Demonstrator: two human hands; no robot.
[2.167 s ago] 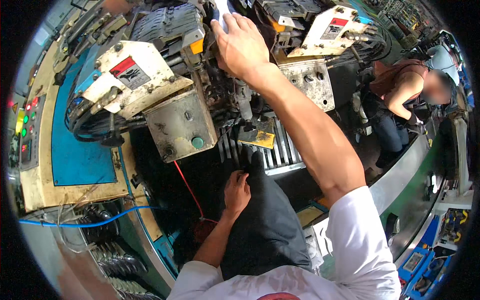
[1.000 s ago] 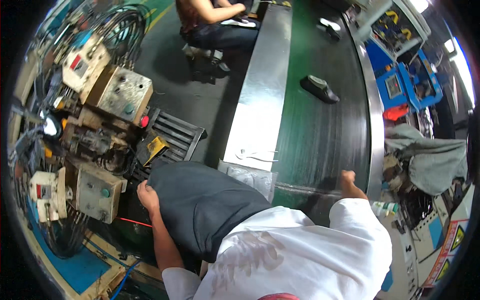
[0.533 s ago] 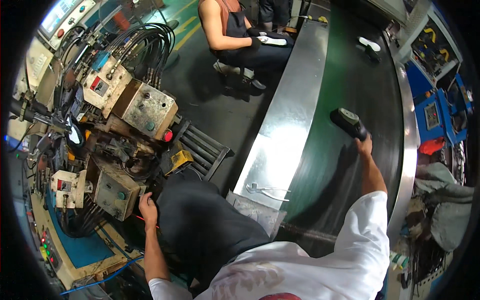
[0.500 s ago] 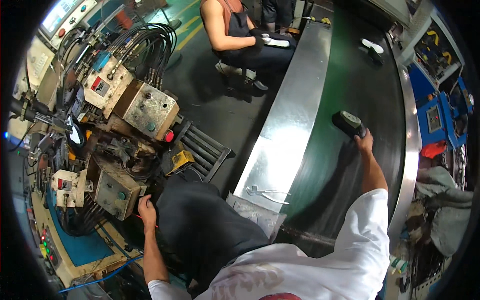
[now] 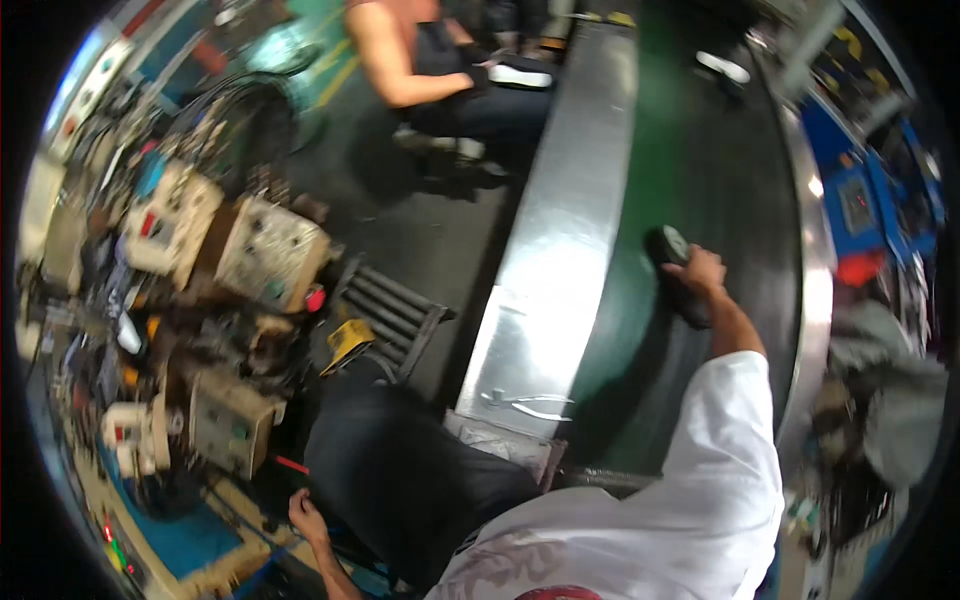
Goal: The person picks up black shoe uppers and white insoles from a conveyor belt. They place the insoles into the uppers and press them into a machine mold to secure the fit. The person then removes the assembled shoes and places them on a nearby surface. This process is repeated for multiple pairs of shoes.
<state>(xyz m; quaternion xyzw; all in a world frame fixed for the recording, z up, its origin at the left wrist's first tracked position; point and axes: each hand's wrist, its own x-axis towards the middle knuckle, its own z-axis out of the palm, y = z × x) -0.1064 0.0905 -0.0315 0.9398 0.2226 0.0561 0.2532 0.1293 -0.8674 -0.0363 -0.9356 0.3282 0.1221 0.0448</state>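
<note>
Fingers of the right hand (image 5: 700, 272) curl down over a dark shoe (image 5: 676, 270) lying on the green conveyor belt (image 5: 720, 180); its toe end sticks out beyond the fingertips and the rest runs back under the palm toward the wrist. How firmly the fingers have closed round it cannot be told, since the frame is blurred and the hand covers the middle of the shoe. The left hand (image 5: 306, 514) hangs low beside the dark trouser leg (image 5: 400, 470), fingers loosely bent, holding nothing that shows, just near a beige control box (image 5: 232, 422) on the machine.

Reach looks long: the right arm is stretched well out from the white sleeve (image 5: 735, 450) across the steel belt edge (image 5: 545, 270). A grip taken from above on a rounded upper could well slip, and the shoe might roll or be carried away if the belt runs. Another pale shoe (image 5: 722, 66) lies farther up the belt, well beyond the fingers. With the head turned to the belt, the left hand sits unwatched close to machine parts and cables, where a snag or knock seems possible. A seated co-worker (image 5: 440, 70) works well apart.
</note>
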